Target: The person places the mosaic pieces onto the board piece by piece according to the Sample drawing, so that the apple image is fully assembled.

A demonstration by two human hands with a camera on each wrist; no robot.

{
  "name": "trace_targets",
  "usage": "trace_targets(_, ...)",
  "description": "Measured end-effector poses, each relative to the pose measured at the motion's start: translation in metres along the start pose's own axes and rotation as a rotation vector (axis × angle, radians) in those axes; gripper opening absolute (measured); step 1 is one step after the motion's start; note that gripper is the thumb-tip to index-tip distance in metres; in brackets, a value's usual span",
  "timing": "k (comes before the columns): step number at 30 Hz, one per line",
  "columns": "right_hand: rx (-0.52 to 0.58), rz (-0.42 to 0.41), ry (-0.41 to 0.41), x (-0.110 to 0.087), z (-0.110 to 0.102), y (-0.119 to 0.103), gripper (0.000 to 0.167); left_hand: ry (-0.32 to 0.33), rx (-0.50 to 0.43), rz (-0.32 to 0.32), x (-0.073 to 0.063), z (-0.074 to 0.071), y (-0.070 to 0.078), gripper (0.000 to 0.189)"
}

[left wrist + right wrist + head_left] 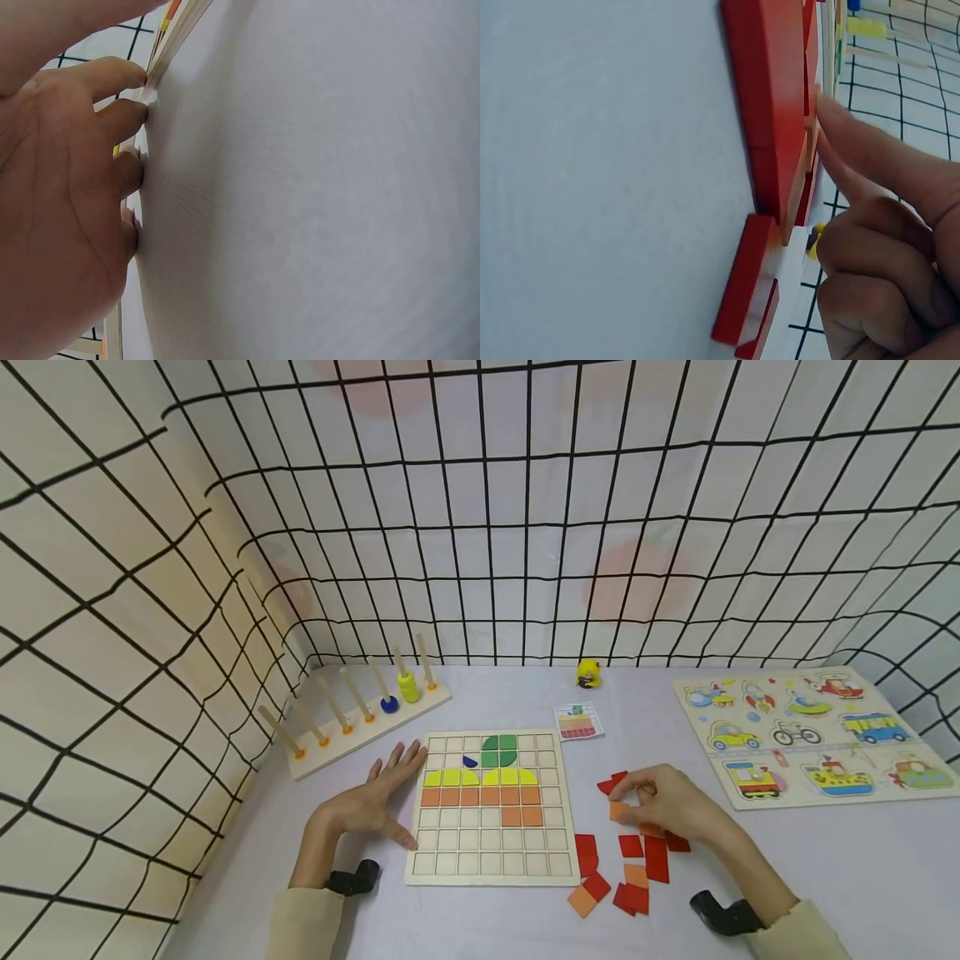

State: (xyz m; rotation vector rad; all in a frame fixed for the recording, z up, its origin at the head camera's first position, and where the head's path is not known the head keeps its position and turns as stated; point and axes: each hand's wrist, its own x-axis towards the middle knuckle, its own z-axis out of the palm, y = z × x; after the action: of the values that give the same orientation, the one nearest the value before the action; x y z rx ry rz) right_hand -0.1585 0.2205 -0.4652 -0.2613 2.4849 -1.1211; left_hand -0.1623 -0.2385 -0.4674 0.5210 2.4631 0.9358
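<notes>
A pale wooden grid board [491, 864] lies in front of me with green, yellow and orange pieces and one dark blue piece set in its upper rows. Along its left side my left hand [367, 802] rests on the table with spread fingers, the thumb tip at the board's edge. To the right of the board my right hand [667, 802] pinches an orange square tile [618, 811] between thumb and index finger, low over a loose group of red tiles [656, 860] and orange tiles. In the right wrist view its other fingers are curled in.
A small pattern card [579, 722] lies by the board's upper right corner. Behind my left hand stands a peg stand [375, 731] with a few beads. A vehicle puzzle board [810, 735] occupies the right, and a yellow duck figure [588, 673] sits near the netting.
</notes>
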Motion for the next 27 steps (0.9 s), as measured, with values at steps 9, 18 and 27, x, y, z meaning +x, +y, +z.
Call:
trace_targets(9, -0.051, 0.037, 0.037, -0.003, -0.001, 0.0, 0.027, 0.002, 0.007, -0.006, 0.0, 0.0, 0.0, 0.141)
trace_targets(18, -0.048, -0.022, 0.062, 0.005, 0.022, -0.045, 0.026, 0.004, 0.025, -0.015, 0.002, 0.0, 0.0, 0.14)
trace_targets(27, -0.037, -0.133, 0.039, 0.034, 0.09, -0.105, 0.02, 0.008, 0.039, -0.044, 0.002, 0.0, 0.0, 0.141)
